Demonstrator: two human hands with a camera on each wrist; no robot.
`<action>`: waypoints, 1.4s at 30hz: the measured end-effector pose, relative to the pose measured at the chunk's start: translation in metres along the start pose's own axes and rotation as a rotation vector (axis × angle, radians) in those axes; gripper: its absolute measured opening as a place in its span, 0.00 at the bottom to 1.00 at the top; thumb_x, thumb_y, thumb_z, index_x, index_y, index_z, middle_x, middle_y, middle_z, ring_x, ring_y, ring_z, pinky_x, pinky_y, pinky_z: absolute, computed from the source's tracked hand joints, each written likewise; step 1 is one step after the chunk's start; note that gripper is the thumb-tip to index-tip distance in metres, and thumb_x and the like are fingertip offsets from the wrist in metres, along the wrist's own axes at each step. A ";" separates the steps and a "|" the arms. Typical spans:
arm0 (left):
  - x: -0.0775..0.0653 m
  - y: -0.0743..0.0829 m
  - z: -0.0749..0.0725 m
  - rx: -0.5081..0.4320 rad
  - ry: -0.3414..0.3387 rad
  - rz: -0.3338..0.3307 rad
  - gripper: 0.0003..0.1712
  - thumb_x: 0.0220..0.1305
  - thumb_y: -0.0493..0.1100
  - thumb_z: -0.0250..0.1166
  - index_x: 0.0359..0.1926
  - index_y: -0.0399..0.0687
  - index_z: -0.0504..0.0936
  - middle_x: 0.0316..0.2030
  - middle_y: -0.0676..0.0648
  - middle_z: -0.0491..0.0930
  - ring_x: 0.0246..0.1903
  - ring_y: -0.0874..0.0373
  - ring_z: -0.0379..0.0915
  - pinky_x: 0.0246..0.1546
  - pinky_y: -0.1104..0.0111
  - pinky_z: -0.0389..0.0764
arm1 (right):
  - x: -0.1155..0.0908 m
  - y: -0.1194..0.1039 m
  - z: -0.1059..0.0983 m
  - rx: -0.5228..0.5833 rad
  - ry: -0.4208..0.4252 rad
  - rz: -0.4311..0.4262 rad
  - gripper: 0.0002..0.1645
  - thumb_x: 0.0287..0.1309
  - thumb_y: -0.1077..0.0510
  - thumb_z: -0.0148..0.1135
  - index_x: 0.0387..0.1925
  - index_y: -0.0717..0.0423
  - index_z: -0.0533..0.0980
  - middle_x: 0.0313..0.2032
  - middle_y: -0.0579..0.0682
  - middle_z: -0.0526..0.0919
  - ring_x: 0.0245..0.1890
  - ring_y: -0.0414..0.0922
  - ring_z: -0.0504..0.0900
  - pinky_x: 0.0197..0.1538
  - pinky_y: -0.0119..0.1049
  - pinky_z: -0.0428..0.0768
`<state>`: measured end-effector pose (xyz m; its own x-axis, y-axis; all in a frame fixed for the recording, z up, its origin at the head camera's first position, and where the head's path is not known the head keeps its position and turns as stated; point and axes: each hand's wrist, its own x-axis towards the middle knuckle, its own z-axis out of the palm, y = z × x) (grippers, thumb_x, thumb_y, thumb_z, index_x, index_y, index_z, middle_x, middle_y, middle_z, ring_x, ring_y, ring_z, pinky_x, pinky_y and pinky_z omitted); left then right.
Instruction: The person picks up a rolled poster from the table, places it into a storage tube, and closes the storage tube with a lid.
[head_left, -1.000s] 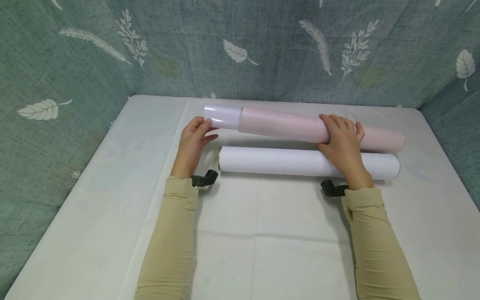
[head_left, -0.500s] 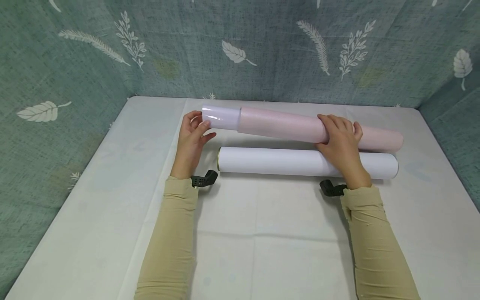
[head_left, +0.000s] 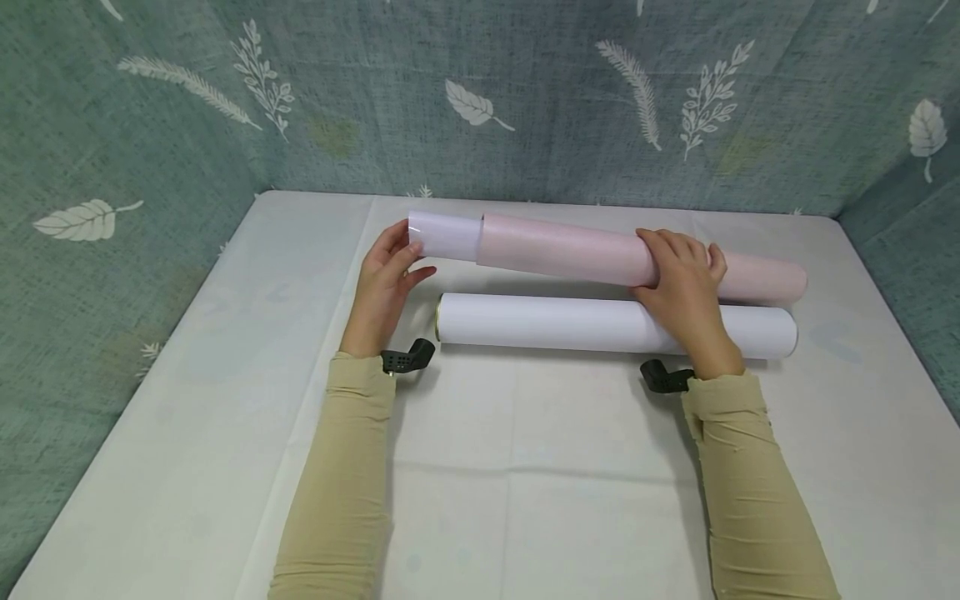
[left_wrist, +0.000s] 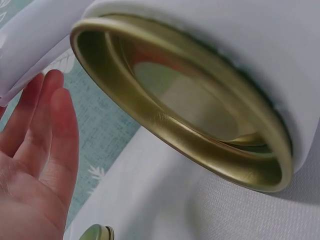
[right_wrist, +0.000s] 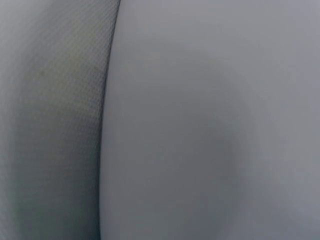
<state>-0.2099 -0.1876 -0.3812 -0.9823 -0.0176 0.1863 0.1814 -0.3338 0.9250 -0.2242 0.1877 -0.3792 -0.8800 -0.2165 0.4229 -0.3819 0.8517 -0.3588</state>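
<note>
Head view: white cloth [head_left: 457, 533] underlies the pink tube [head_left: 562, 248], leaf-printed fabric [head_left: 555, 108] beyond.

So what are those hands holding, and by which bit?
The left fingers pinch the shiny whitish roll by its outer end; the right fingers grip the pink tube a little right of its middle.

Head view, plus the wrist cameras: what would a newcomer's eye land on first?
Probably the long pink roll near the table's far edge, under the right hand, with a pale roll protruding from its left end, pinched by the left hand. Next, the white tube lying nearer the camera; its gold-coloured end dominates the left wrist view.
</note>
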 end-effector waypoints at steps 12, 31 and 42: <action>0.000 0.002 0.001 -0.021 -0.042 -0.013 0.26 0.60 0.40 0.59 0.59 0.46 0.64 0.53 0.39 0.67 0.49 0.46 0.68 0.48 0.54 0.68 | 0.000 -0.001 -0.001 0.000 0.002 0.000 0.43 0.38 0.61 0.71 0.60 0.48 0.65 0.56 0.53 0.68 0.58 0.53 0.59 0.60 0.54 0.35; 0.000 0.001 0.002 0.023 -0.045 -0.014 0.24 0.61 0.46 0.58 0.57 0.44 0.66 0.52 0.40 0.66 0.49 0.45 0.68 0.49 0.54 0.68 | 0.001 0.000 0.000 -0.001 0.000 -0.005 0.44 0.37 0.61 0.72 0.60 0.49 0.64 0.56 0.53 0.67 0.58 0.53 0.59 0.60 0.54 0.35; -0.001 0.001 0.003 0.069 -0.043 -0.019 0.25 0.60 0.47 0.59 0.57 0.47 0.67 0.52 0.40 0.65 0.48 0.45 0.68 0.49 0.54 0.69 | 0.000 -0.001 -0.001 0.000 0.000 -0.003 0.44 0.37 0.61 0.72 0.60 0.48 0.65 0.56 0.53 0.67 0.57 0.53 0.59 0.60 0.53 0.35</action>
<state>-0.2089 -0.1850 -0.3795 -0.9831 0.0292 0.1808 0.1665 -0.2675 0.9490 -0.2242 0.1873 -0.3783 -0.8788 -0.2185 0.4242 -0.3842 0.8511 -0.3578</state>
